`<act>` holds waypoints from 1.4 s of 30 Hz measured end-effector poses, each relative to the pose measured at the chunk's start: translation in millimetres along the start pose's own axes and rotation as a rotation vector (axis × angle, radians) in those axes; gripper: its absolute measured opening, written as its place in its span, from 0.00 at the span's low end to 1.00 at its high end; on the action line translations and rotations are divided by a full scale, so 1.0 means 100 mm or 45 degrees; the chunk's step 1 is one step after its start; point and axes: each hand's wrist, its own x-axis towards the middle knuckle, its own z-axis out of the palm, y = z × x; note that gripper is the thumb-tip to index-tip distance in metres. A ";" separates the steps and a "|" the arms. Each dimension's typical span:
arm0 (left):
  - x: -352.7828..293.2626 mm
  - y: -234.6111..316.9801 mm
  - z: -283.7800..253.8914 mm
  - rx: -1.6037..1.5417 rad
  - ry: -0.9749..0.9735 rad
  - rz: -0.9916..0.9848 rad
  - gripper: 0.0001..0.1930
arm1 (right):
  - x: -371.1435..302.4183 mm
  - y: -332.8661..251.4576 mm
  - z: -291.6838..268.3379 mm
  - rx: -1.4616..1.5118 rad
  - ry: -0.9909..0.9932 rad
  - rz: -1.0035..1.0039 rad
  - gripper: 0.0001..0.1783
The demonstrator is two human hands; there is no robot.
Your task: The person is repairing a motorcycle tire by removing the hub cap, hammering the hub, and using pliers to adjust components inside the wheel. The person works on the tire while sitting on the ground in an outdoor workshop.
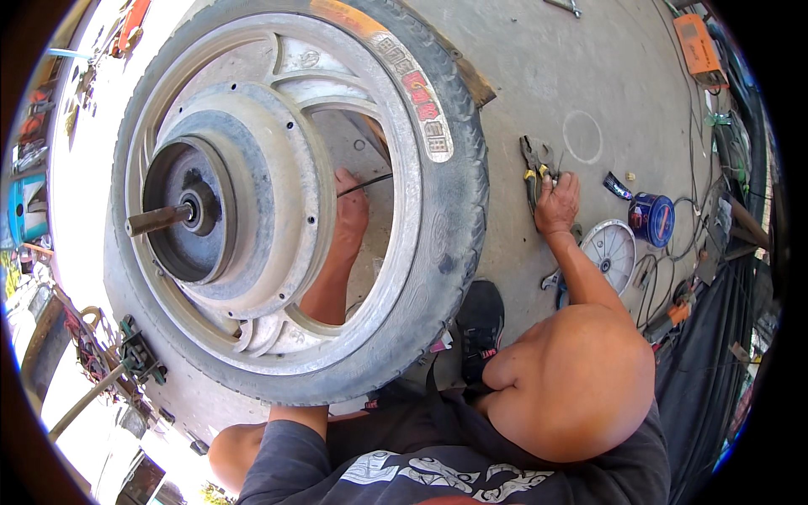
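Grey cast metal, ringed by a worn black tyre [461,210], forms the large wheel [290,210] that fills the left half of the view, its axle [160,220] jutting out from the hub. Behind it, seen through a gap between spokes, the left hand [352,206] lies close to a thin black cable [376,181]; the fingers are mostly hidden, so I cannot tell how open it is or whether it grips the cable. On the concrete floor [522,93] to the right, the right hand [559,204] reaches down beside black-and-yellow pliers [531,175], fingers slightly bent and close together; whether they have closed on anything I cannot tell. Handling this well probably means bracing the wheel before shifting weight toward the tool, since something that heavy could roll or tip. The pliers would best be taken low on the handles, away from the jaws, and the cable left slack, clear of the spokes, so nothing tugs at its insulation.
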 end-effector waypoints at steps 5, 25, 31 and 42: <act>-0.04 0.00 -0.03 -0.212 0.016 -0.079 0.06 | 0.00 -0.02 0.00 0.021 0.016 0.001 0.17; -0.34 0.16 -0.12 -0.380 -0.302 -0.215 0.13 | -0.01 -0.02 -0.02 -0.003 0.055 -0.027 0.16; 0.05 -0.23 -0.52 0.986 0.316 0.189 0.18 | 0.01 -0.03 0.00 -0.008 0.018 -0.028 0.16; 0.13 -0.17 -0.23 1.863 0.265 0.618 0.17 | 0.00 -0.01 0.00 -0.009 0.010 -0.014 0.16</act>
